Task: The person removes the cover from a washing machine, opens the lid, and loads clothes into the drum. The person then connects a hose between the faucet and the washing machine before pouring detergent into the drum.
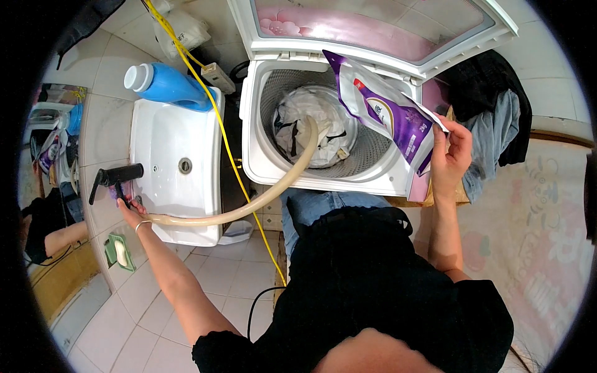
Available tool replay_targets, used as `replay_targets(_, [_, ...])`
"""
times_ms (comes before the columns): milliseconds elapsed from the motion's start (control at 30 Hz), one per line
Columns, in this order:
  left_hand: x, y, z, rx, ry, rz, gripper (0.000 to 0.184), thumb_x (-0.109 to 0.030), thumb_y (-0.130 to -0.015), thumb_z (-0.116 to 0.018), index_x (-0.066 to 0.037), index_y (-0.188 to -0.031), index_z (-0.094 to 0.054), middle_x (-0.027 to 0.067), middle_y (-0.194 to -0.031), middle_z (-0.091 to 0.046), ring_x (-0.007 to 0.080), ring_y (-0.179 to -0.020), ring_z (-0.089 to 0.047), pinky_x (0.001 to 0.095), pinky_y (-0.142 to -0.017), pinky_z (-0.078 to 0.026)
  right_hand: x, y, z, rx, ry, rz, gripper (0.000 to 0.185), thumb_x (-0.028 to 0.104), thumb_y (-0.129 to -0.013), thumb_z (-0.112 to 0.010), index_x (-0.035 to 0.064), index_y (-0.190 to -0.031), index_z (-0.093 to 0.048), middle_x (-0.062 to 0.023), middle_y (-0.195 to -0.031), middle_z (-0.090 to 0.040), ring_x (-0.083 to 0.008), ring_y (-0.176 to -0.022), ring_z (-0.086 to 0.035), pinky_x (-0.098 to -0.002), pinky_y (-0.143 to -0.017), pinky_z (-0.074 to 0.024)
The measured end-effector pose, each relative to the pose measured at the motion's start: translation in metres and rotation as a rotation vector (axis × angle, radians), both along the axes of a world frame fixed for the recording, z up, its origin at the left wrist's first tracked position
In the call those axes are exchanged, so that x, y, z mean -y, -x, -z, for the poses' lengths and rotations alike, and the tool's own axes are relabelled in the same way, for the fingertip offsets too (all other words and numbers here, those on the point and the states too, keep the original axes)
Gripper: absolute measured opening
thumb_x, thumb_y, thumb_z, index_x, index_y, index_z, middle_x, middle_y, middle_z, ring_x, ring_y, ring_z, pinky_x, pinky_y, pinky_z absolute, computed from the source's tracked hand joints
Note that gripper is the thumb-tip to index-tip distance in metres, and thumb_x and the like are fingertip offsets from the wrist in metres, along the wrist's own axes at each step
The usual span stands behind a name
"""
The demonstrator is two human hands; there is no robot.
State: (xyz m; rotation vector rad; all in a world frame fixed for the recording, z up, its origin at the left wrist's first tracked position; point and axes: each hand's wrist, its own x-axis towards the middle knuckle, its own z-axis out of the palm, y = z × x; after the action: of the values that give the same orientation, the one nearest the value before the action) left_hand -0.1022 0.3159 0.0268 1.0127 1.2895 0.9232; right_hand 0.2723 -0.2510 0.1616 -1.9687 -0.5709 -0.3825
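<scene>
My right hand (452,152) pinches the edge of a purple and white detergent pouch (388,112), which hangs tilted over the open washing machine tub (367,155). White clothes (311,127) with dark parts lie inside the tub. A beige hose (255,202) runs from the black faucet (121,175) side of the sink, across its front part, to the clothes in the tub. My left hand (132,211) is at the faucet, with its fingers around the lower end where the hose begins; the exact grip is partly hidden.
A blue bottle (171,87) lies on the white sink (155,137). A yellow cable (227,143) hangs between sink and machine. The machine's lid (373,28) stands raised. Dark and denim clothes (497,124) are at the right. A green soap dish (119,252) is on the wall.
</scene>
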Motion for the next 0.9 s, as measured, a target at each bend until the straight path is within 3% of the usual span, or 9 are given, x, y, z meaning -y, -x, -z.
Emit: replay_targets(900, [-0.0004,-0.0001,0.0015,0.043,0.017,-0.024,0.039,-0.051,-0.087,-0.051,-0.013,-0.086,-0.055,-0.003,-0.055,-0.042,0.0091,-0.039,-0.032,0.0228,-0.038,-0.024,-0.0037,0.0018,-0.0045,-0.021,0.004,-0.085,0.016,-0.003,-0.085,-0.057,-0.0022,-0.1,-0.054,-0.0151,-0.102,-0.064,-0.0187,-0.096,-0.061,-0.0282,-0.087,-0.0457])
